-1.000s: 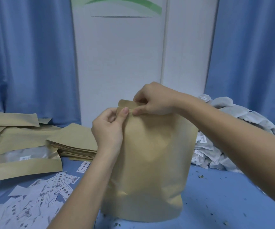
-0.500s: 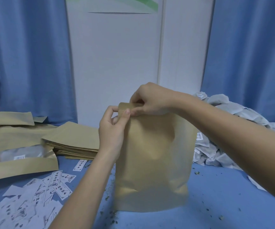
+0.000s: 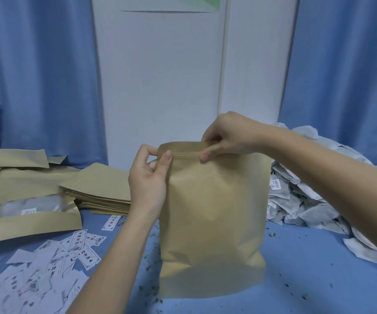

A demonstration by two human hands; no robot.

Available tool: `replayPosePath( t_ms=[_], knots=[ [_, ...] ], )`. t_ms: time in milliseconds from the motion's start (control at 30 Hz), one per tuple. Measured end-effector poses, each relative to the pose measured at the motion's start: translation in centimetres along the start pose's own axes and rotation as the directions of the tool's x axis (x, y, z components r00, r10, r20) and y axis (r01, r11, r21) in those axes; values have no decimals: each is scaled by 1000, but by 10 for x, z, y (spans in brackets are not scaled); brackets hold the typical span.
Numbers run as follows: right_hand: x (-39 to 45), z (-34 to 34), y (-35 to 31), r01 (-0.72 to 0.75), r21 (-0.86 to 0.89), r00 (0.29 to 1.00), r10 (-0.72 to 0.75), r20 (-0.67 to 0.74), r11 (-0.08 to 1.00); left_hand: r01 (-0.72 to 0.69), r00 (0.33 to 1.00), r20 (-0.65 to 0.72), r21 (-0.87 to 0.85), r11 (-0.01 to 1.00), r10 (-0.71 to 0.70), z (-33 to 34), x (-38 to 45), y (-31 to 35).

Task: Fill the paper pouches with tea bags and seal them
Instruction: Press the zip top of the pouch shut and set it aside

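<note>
A brown paper pouch (image 3: 212, 218) stands upright on the blue table in the middle of the view, bulging with its contents. My left hand (image 3: 149, 177) pinches the pouch's top left corner between thumb and fingers. My right hand (image 3: 226, 137) pinches the top strip further right, along the zip line. A heap of white tea bags (image 3: 305, 196) lies behind the pouch at the right, partly hidden by my right forearm.
A stack of flat brown pouches (image 3: 99, 191) lies left of my left hand. A filled pouch with a clear window (image 3: 26, 214) lies at the far left. Printed paper labels (image 3: 47, 268) are scattered at the lower left. Tea crumbs dot the blue table (image 3: 307, 279).
My right hand has slid to the right along the pouch's top strip, away from my left hand, which keeps its grip on the left corner. The view has shifted slightly.
</note>
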State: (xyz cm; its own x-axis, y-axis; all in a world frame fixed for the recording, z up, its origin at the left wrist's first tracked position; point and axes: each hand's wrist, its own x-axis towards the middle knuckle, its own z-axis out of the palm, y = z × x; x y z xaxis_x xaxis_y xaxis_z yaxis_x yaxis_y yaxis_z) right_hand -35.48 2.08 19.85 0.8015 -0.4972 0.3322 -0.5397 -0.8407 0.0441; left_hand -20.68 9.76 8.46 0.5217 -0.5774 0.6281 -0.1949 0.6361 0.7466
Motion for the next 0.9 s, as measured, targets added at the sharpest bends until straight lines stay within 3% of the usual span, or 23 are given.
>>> replayPosePath(
  t_ms=[200, 600, 900],
  knots=[
    [-10, -3, 13, 39, -2, 999, -39, -37, 999, 7, 999, -41, -44, 999, -9, -5, 8, 0],
    [-27, 6, 37, -26, -11, 993, 25, -116, 1000, 1, 999, -46, -60, 998, -4, -23, 20, -5],
    [-31, 9, 46, -54, -34, 990, 49, -134, 998, 3, 1000, 3, -86, 996, -3, -26, 29, -9]
  ],
)
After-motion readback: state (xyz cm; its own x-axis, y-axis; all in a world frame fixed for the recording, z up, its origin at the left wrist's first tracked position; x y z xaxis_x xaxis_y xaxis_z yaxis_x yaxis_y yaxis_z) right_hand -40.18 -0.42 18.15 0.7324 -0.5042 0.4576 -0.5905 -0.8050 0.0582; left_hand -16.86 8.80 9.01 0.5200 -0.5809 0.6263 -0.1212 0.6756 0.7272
